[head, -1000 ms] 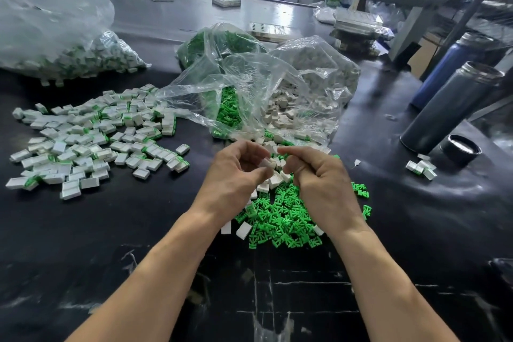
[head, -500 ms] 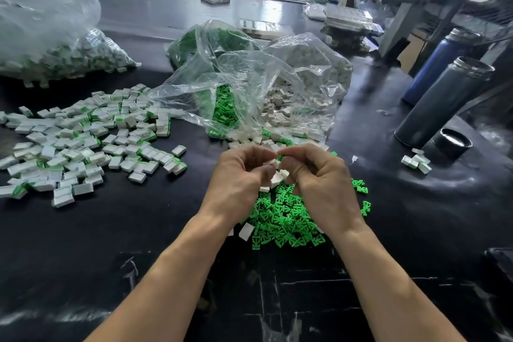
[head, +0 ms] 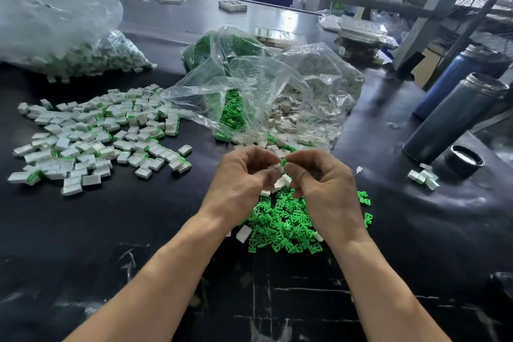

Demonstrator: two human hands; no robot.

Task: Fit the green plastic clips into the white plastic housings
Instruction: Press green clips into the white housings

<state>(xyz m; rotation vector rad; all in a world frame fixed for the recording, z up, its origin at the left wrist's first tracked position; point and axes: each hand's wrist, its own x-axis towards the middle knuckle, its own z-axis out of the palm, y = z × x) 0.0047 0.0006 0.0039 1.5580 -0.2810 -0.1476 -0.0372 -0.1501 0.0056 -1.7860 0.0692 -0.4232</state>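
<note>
Both hands meet above the loose green clips (head: 283, 226). Left hand (head: 244, 178) pinches a white housing (head: 276, 166); right hand (head: 323, 183) pinches a green clip (head: 283, 161) at its mouth, likely lining it up to press in. Finished pieces (head: 94, 136) lie far left on the dark surface (head: 111, 230). No legible writing.

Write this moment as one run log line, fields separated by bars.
step: fitting clip | left hand: pinches white housing | right hand: pinches green clip | parts: touching, not seated | loose clips: under hands
</note>
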